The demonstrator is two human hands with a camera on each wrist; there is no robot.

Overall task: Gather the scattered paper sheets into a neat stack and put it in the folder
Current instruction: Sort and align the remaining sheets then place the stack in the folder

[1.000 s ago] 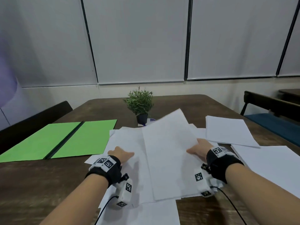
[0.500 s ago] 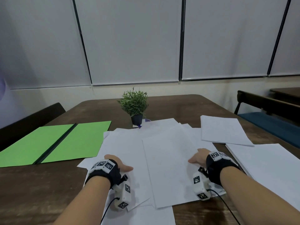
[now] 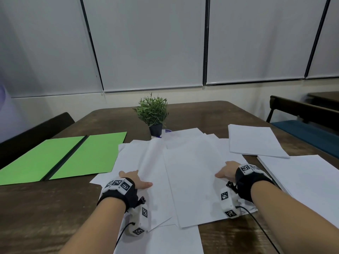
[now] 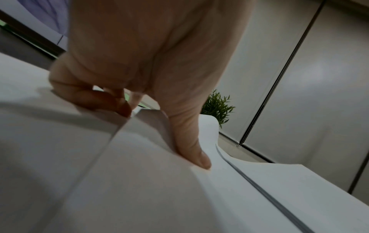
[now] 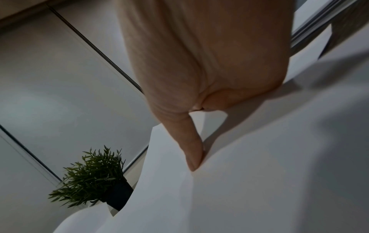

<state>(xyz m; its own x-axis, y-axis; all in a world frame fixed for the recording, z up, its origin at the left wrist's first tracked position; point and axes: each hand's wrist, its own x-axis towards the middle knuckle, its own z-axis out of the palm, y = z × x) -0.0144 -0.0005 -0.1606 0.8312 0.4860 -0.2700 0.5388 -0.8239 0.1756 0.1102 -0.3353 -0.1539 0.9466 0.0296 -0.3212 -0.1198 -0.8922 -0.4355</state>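
A loose pile of white paper sheets [image 3: 190, 173] lies fanned across the middle of the wooden desk [image 3: 45, 208]. The left hand [image 3: 136, 181] grips the pile's left edge, thumb on top and fingers curled under. The right hand [image 3: 228, 171] grips the right edge likewise. An open green folder [image 3: 60, 158] lies flat to the left. More sheets [image 3: 253, 142] lie apart at right, a small potted plant [image 3: 153, 114] behind.
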